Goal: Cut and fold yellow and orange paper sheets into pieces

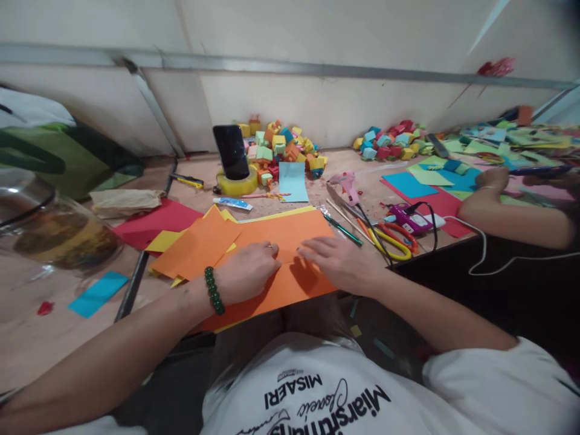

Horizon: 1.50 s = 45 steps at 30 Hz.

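Note:
Large orange paper (pixel 294 235) lies at the table's front edge, with yellow paper showing beneath its far edge. My left hand (pixel 249 272), wearing a green bead bracelet (pixel 214 291), rests on the orange paper with its fingers curled in and pressed together at a faint edge line. My right hand (pixel 344 263) lies across the right part of the same paper, fingers stretched out and fairly flat. A small gap separates the two hands. Smaller orange sheets (pixel 194 244) overlap yellow ones to the left. What is under my left fingertips is partly hidden.
Beyond the paper stand a phone (pixel 232 151) on a yellow tape roll (pixel 236 183) and piles of small folded paper blocks (pixel 281 145). Scissors (pixel 389 241), a pink glue gun (pixel 347 186) and a green pen (pixel 343 229) lie right. A co-worker's arm (pixel 512 214) is farther right. A glass jar (pixel 54 223) stands left.

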Each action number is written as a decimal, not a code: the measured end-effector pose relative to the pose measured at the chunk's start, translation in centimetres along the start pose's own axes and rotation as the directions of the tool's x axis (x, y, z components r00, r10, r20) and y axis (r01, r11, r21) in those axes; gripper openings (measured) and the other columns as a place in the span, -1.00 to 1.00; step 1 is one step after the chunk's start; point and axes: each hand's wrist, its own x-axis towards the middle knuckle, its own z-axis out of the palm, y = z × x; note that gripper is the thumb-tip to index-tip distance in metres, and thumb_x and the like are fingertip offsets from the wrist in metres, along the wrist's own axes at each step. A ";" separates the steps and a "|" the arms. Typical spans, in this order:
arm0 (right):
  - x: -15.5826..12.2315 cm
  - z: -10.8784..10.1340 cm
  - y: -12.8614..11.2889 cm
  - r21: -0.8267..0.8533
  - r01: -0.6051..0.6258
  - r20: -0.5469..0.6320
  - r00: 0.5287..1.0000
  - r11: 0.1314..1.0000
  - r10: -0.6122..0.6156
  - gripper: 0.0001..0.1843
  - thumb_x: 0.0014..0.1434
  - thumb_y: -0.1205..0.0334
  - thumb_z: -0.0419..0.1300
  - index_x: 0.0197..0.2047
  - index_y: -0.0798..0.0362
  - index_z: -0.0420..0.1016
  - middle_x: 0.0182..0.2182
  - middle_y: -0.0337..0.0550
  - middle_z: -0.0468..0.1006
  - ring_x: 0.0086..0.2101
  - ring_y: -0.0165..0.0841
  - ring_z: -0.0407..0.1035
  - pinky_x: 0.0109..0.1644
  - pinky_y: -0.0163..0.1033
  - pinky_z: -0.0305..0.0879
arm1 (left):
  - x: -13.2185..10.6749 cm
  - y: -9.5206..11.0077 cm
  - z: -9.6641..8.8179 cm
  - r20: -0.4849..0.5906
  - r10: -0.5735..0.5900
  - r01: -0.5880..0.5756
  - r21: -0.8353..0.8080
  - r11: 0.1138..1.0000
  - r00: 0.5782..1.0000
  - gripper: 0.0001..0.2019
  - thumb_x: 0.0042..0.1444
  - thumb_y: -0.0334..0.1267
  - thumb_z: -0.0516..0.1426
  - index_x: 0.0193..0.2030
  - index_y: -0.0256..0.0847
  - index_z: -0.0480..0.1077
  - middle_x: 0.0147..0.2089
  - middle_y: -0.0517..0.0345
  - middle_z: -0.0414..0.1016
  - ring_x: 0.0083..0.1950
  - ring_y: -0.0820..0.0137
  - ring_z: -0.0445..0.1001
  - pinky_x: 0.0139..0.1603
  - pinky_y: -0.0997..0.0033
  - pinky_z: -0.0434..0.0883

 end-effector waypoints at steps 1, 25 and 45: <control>0.5 0.8 -0.5 0.044 0.032 0.026 0.999 0.998 -0.033 -0.64 0.27 0.48 -0.04 0.05 0.12 0.44 -0.03 0.05 0.54 -0.06 -0.27 0.38 0.00 -0.13 0.40 | 0.1 0.5 -0.2 0.027 0.005 -0.006 0.053 0.999 1.000 -0.78 0.08 -0.51 0.04 -0.29 -0.32 0.52 -0.21 -0.09 0.50 -0.16 0.19 0.46 -0.15 0.24 0.36; -1.8 4.0 0.1 0.195 -0.279 0.084 0.960 0.940 0.268 -0.64 0.19 0.55 0.00 -0.07 0.12 0.52 -0.18 -0.01 0.57 -0.16 -0.28 0.37 -0.16 -0.22 0.36 | -9.8 2.6 2.0 -0.110 -0.479 0.491 0.133 0.861 0.871 -0.58 0.14 -0.52 -0.07 0.06 -0.32 0.46 0.00 -0.15 0.53 -0.07 0.12 0.48 -0.09 0.12 0.42; -2.7 3.6 -1.3 0.085 -0.427 0.121 0.901 0.900 0.416 -0.61 0.15 0.56 0.07 -0.02 0.07 0.50 -0.15 -0.01 0.54 -0.14 -0.24 0.31 -0.18 -0.23 0.29 | -5.8 4.7 -0.1 -0.116 -0.470 0.480 0.079 0.874 0.875 -0.65 0.32 -0.14 -0.04 0.02 -0.29 0.44 -0.02 -0.14 0.54 -0.08 0.11 0.48 -0.10 0.11 0.37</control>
